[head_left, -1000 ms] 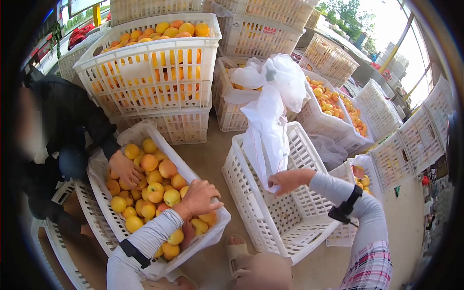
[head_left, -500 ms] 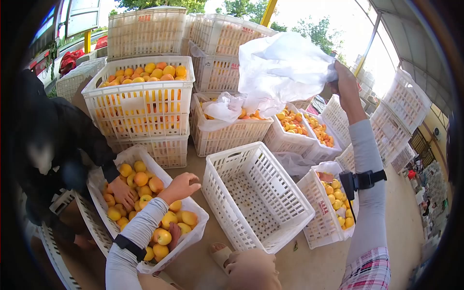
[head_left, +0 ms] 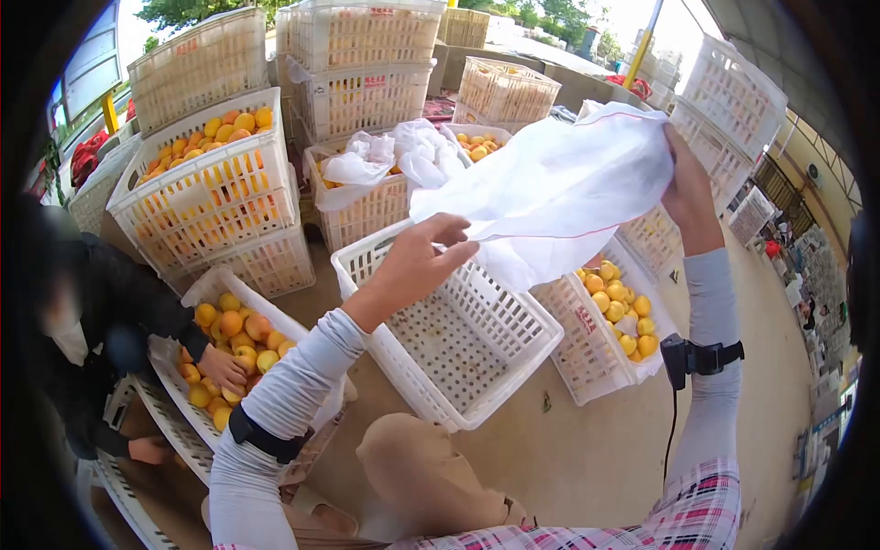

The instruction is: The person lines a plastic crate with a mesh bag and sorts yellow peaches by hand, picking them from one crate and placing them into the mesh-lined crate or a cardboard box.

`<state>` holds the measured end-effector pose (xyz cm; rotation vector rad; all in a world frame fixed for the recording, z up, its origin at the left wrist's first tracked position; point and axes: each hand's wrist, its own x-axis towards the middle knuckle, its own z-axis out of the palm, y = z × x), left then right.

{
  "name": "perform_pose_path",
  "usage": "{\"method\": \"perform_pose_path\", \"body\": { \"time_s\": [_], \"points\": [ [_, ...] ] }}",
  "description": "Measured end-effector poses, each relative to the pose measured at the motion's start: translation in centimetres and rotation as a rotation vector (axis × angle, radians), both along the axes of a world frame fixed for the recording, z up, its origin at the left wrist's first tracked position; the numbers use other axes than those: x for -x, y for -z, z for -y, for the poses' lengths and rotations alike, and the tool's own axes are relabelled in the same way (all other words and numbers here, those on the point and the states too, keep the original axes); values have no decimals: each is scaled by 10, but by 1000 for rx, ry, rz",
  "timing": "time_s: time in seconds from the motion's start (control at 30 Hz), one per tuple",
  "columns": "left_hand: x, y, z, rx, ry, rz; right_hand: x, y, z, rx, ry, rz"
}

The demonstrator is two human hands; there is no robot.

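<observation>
My right hand (head_left: 689, 191) is closed on one end of a white plastic liner (head_left: 568, 179) with a thin pink edge, holding it up. The sheet hangs over the far right part of a white slatted crate (head_left: 440, 378), whose perforated floor is bare. My left hand (head_left: 417, 266) is above the crate's left side, fingers slightly apart, fingertips at the liner's near left edge. It is hard to tell whether they touch it. Left of my left forearm stands a lined crate of yellow-orange fruit (head_left: 240, 337), apparently apricots.
At the left a co-worker's hand (head_left: 223, 368) rests on the fruit. Stacked crates of fruit (head_left: 206, 197) stand behind, and a lined crate (head_left: 577, 344) with fruit sits to the right. Crumpled white plastic (head_left: 426, 151) lies on another crate. My knee (head_left: 412, 467) is close in front.
My right hand has brought the liner lower and spread it wider. My left hand has moved from above the fruit crate to the liner's edge. The view has shifted.
</observation>
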<state>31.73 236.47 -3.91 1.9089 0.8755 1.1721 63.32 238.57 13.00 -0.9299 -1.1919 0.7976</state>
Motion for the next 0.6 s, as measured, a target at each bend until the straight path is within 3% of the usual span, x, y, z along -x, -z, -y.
{"method": "perform_pose_path", "body": {
  "time_s": [0.13,0.2,0.33,0.37,0.4,0.47,0.6],
  "points": [
    [-87,-24,21,-223,-39,17,53,13,17,109,-356,-80],
    [-109,-36,22,-97,-4,67,70,20,11,116,-616,-41],
    [-81,-15,-8,131,13,32,57,-1,-25,-128,-231,-55],
    [-58,-14,-16,186,-81,-158,40,-5,-38,-147,-82,-15],
    [-33,3,-34,91,-179,-166,22,-5,-52,-128,5,-62],
    [24,4,-56,-16,-458,-329,-6,3,-76,-53,38,-96],
    [101,-54,-67,-328,-942,-482,-6,30,-81,6,60,-53]
  ]
}}
